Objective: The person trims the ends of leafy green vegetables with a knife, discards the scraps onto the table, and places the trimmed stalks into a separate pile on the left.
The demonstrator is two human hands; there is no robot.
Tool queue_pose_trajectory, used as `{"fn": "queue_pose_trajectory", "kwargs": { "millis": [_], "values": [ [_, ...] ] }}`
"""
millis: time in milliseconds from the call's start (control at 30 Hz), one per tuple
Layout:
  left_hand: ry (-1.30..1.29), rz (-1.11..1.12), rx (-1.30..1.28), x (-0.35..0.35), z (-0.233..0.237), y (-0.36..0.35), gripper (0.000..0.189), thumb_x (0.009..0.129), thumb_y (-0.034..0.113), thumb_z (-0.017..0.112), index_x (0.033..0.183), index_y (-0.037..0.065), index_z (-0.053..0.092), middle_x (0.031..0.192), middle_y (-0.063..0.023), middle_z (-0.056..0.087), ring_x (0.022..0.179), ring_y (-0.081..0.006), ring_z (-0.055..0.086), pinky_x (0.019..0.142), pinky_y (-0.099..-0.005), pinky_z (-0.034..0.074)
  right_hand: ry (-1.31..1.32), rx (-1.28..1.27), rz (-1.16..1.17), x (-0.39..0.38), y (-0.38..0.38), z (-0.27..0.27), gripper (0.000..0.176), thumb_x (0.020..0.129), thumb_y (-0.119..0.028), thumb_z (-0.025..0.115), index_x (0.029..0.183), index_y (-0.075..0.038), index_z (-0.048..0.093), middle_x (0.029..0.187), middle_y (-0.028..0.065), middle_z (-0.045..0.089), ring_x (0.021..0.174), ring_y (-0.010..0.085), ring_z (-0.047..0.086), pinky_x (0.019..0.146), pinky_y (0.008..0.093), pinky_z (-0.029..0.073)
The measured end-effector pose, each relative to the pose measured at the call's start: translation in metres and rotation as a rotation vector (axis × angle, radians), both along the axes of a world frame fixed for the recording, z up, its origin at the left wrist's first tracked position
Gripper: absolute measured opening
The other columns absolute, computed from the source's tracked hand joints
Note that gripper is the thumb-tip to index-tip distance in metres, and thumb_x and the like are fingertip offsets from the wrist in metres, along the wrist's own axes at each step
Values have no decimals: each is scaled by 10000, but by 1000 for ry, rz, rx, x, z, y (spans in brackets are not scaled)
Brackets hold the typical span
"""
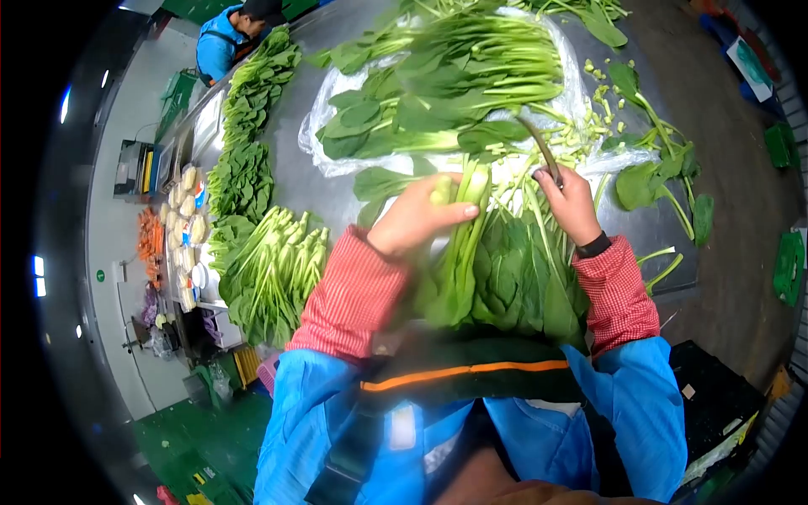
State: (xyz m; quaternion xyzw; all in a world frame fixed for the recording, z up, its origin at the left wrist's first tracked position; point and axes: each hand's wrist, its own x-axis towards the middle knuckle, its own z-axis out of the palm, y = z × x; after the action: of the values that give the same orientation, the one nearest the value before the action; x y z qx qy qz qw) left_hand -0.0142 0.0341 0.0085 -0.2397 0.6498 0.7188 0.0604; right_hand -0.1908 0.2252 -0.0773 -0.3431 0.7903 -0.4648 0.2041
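My left hand (419,215) is closed around the pale stems of a bunch of leafy greens (465,257), whose leaves hang down toward my apron. In my right hand (572,204) is a knife (539,141), its narrow, slightly curved blade pointing up and away to the left. More large leaves (526,261) lie just below and between my hands. Beyond them, a big pile of greens (480,71) rests on a clear plastic sheet (318,150). Short cut stem pieces (581,135) are scattered beside the knife.
Stacked bunches of greens (273,269) line the left of the metal table (332,202). Loose leaves (648,181) lie near its right edge. A co-worker in blue (217,46) is at the far left. Carrots (151,236) and packed pale produce (185,223) stand further left.
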Motion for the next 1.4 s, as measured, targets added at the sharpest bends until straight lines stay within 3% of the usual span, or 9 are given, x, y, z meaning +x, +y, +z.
{"fn": "queue_pose_trajectory", "kwargs": {
  "millis": [267,400,600,767,867,933,1067,1233,1400],
  "values": [
    [-156,69,-148,0,-4,-14,309,812,148,767,1064,51,615,845,19,623,755,-56,571,686,-221,496,-690,-253,153,12,-22,62,210,858,-160,697,1001,-35,607,707,-35,555,551,34,491,480,199,393],
    [107,131,-1155,20,-23,-52,624,758,176,802,1303,29,534,1191,-150,635,1037,-182,618,864,-307,518,-442,-390,75,2,-33,75,168,863,-175,692,820,-38,603,666,-37,547,533,44,459,490,224,377],
    [296,76,-288,5,41,-19,717,732,192,789,1354,20,477,1161,-142,631,1033,-189,606,910,-333,486,9,-261,329,38,-73,123,319,812,-285,686,924,12,649,664,93,609,585,145,569,554,301,454],
    [199,-86,-980,30,39,-42,323,792,155,750,1062,27,626,918,-42,650,829,-120,607,764,-277,506,12,-203,414,27,-84,119,253,800,-227,680,852,19,659,634,58,586,579,110,544,548,276,436],
    [80,58,-369,68,51,-69,253,814,139,728,1018,41,616,958,-39,657,872,-122,611,797,-266,490,-239,-203,311,7,-92,82,344,790,-313,743,833,18,662,616,38,568,572,93,521,548,256,428],
    [139,230,-244,92,65,-77,213,838,131,702,1007,60,594,962,-40,648,907,-134,622,825,-279,495,473,82,211,15,-100,40,434,807,-396,712,911,21,651,737,165,647,641,301,635,581,384,506],
    [324,413,-16,126,79,-100,218,839,185,688,980,87,554,852,-37,581,844,-213,623,876,-431,525,417,-11,413,69,-130,-13,420,839,-350,665,1033,20,619,898,217,626,811,373,631,715,449,519],
    [478,664,-51,166,102,-116,262,856,195,675,1050,83,539,856,-51,566,810,-205,583,802,-418,530,182,150,440,106,-202,-48,591,859,-428,624,1223,30,545,1024,277,628,937,409,627,821,449,500],
    [253,728,-619,208,143,-132,217,859,144,690,1023,51,582,836,-35,610,719,-142,611,648,-256,505,492,365,538,135,-197,-60,464,853,-455,626,927,3,651,922,228,628,778,375,660,673,468,537]
  ]
}}
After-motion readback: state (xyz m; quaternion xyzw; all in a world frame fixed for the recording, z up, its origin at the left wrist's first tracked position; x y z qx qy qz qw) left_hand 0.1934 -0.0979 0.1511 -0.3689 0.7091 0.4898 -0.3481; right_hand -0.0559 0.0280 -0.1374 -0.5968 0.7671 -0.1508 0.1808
